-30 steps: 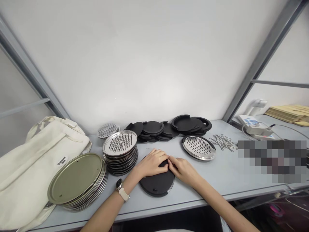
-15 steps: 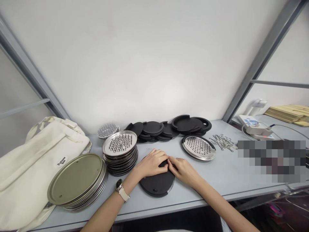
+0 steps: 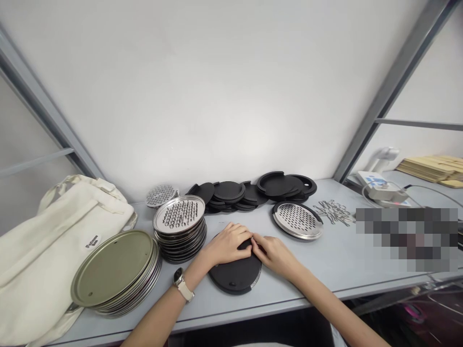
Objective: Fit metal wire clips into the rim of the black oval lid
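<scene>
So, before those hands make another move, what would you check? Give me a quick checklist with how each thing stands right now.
1. Disc resting on the table: ok, it lies there dark side up.
2. Left hand on the disc: ok, it lies across the top.
3. Right hand at the disc: ok, its fingertips are by the far right edge, against the left hand's.
4. What the right fingertips grip: cannot tell, the fingers hide it.
5. Nearby grater apart from both hands: ok, it lies beyond the right hand.
6. Wire pieces sorted: not ok, they lie in a jumbled heap.
</scene>
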